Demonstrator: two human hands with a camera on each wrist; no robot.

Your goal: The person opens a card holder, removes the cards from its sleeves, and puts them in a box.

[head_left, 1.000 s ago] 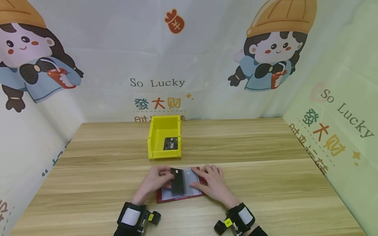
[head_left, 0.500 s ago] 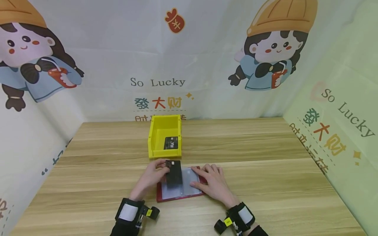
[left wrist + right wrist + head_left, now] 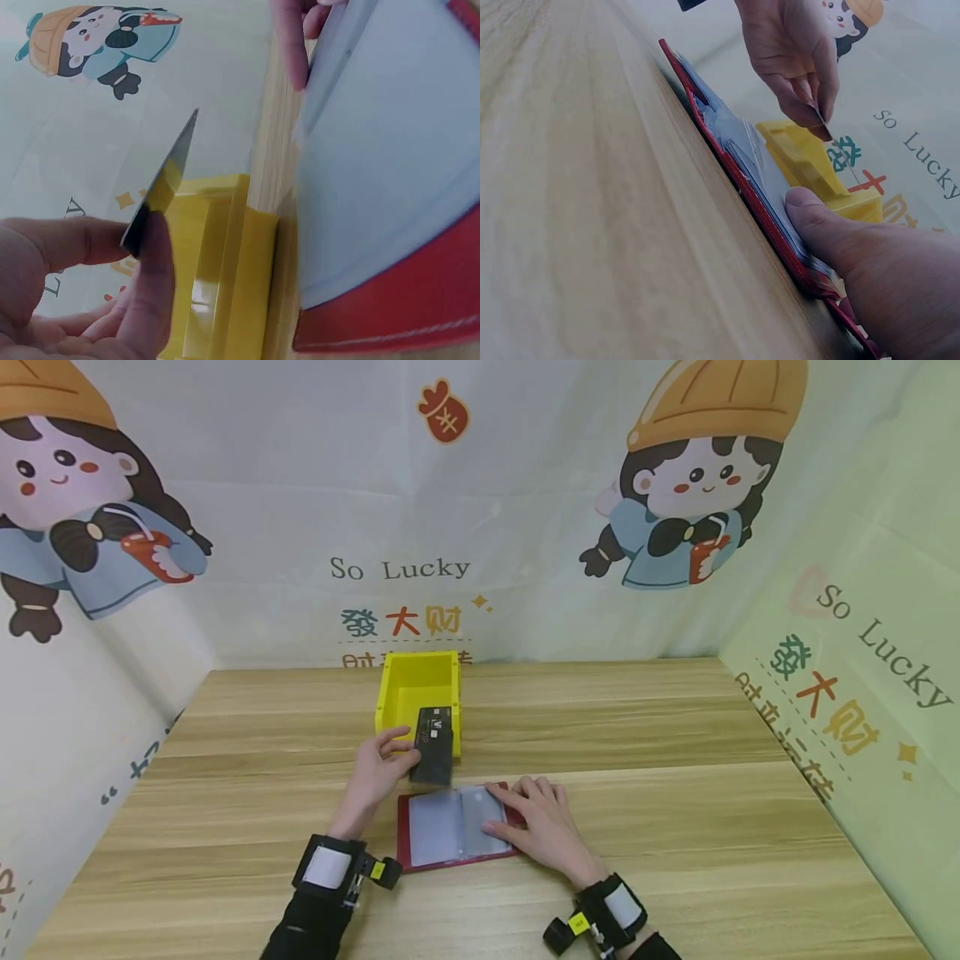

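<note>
My left hand [image 3: 377, 774] pinches a black card [image 3: 432, 768] between thumb and finger at its left edge, in front of the yellow box [image 3: 417, 675]. The left wrist view shows this card edge-on, tilted in the air. Below it, a red card holder [image 3: 435, 831] lies open on the table with clear plastic sleeves spread. My right hand [image 3: 546, 825] rests on its right side; in the right wrist view the thumb [image 3: 817, 217] presses the stack of sleeves. Another black card in the box is partly hidden behind the held one.
The wood-grain table [image 3: 637, 718] stretches out on both sides. A pale printed cloth [image 3: 525, 527] with cartoon figures hangs behind and along the sides. The box stands just beyond the card holder.
My left hand has drawn the black card up out of the holder's left sleeve and carried it forward to the yellow box. My right hand has stayed on the holder.
</note>
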